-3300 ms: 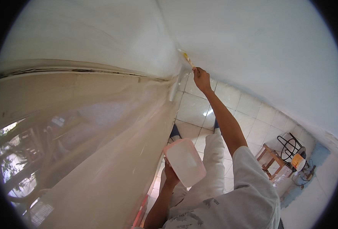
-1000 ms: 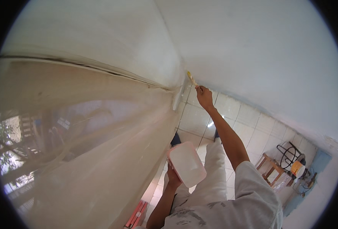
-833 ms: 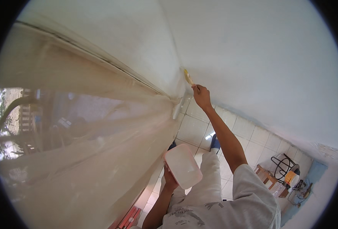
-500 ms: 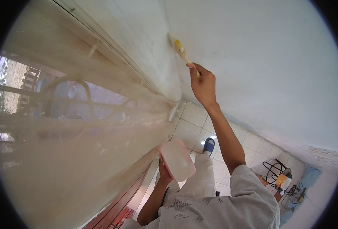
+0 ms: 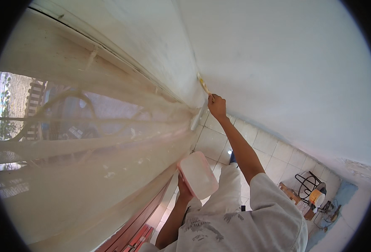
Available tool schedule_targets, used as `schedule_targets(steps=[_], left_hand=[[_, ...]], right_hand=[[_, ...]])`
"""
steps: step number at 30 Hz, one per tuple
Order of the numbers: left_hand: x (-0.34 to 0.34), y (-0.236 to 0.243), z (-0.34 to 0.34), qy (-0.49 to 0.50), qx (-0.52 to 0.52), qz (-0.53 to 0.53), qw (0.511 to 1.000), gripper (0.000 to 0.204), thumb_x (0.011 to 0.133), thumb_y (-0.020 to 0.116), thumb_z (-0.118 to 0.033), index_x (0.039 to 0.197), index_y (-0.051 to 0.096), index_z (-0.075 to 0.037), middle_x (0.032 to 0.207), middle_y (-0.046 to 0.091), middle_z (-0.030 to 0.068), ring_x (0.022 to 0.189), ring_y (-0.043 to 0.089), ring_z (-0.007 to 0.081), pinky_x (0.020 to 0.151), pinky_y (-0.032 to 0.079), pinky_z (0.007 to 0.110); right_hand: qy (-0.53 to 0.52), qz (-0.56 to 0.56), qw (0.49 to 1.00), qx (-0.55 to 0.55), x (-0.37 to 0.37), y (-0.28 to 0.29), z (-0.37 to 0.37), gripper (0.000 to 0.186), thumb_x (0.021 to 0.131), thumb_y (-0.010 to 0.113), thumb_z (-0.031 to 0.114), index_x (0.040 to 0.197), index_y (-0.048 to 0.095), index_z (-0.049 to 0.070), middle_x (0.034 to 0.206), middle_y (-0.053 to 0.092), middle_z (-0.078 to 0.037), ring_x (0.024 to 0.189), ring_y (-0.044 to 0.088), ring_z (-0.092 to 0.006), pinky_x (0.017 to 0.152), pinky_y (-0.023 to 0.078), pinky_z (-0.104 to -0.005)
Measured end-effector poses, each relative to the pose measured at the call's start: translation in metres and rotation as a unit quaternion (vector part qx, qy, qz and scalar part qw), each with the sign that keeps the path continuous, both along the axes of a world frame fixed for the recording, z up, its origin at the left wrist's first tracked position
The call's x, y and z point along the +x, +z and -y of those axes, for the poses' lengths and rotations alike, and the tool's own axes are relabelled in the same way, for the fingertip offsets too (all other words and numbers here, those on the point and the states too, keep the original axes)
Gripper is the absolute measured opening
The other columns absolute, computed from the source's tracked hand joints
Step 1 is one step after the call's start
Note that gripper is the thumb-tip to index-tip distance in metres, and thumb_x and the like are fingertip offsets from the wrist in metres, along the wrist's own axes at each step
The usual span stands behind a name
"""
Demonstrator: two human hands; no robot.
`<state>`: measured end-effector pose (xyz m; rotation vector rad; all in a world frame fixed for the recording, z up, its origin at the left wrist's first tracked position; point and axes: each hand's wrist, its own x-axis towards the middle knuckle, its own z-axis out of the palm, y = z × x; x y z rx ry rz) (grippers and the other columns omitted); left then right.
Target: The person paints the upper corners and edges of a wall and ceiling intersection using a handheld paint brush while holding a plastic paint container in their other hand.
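Note:
My right hand (image 5: 217,106) is closed around the handle of a paintbrush (image 5: 203,85) with a pale handle. The brush tip touches the corner where the large white wall (image 5: 286,71) meets the narrower white wall (image 5: 160,54) beside the window. My left hand (image 5: 184,188) grips a pink-rimmed plastic tub (image 5: 199,175) by its side, low in front of my body. Whitish material fills the view inside the tub; whether it is paint or the bare bottom I cannot tell.
A sheer beige curtain (image 5: 89,176) hangs over a barred window at left. Below it is a red wooden piece of furniture (image 5: 139,218). On the tiled floor (image 5: 212,143) at right stand a black metal frame (image 5: 307,182), an orange-and-white container (image 5: 316,197) and tangled cables (image 5: 330,212).
My right hand has moved down along the wall corner, taking the paintbrush lower. The tub in my left hand has shifted only slightly right.

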<state>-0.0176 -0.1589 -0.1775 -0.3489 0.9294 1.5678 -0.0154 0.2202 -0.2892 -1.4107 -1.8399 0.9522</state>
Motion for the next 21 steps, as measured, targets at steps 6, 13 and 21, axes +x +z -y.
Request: schedule_targets(steps=[6,13,21], left_hand=[[0.002,-0.003,-0.009,-0.017,0.001,0.018,1.000,0.081,0.101,0.043,-0.072,0.161,0.035,-0.018,0.156,0.049,0.0098,0.141,0.052,0.0327,0.115,0.047,0.056],[0.003,0.022,-0.029,-0.063,0.094,0.008,0.994,0.083,0.102,0.041,-0.072,0.163,0.033,-0.016,0.157,0.048,0.0102,0.141,0.052,0.0326,0.116,0.046,0.054],[-0.016,0.098,-0.086,-0.110,0.166,-0.018,0.980,0.077,0.107,0.034,-0.066,0.161,0.036,-0.013,0.156,0.051,0.0123,0.138,0.056,0.0316,0.115,0.047,0.052]], right_hand=[[0.012,0.113,0.990,-0.086,0.020,-0.018,-0.019,0.043,0.103,0.056,0.029,0.083,0.073,-0.004,0.081,0.067,-0.032,0.078,0.070,-0.0486,0.071,0.053,-0.0550],[0.073,-0.044,0.995,-0.060,0.006,0.231,-0.022,0.039,0.104,0.056,0.026,0.088,0.069,-0.006,0.073,0.067,-0.025,0.064,0.064,-0.0432,0.065,0.051,-0.0494],[0.068,-0.277,0.952,-0.109,0.098,0.355,0.076,0.031,0.109,0.057,0.027,0.099,0.070,0.001,0.068,0.063,-0.002,0.061,0.052,-0.0063,0.054,0.039,-0.0282]])
